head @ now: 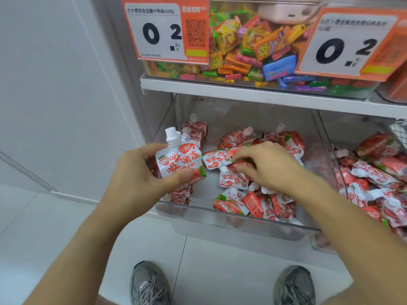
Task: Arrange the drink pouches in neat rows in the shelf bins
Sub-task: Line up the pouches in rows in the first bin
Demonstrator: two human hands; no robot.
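While left fingers (187,172) grip one pouch (179,160), right fingers (236,158) pinch another in the clear bin (220,219).

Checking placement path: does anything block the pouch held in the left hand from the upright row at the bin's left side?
Nothing visible does: the left hand holds the pouch right above the upright row.
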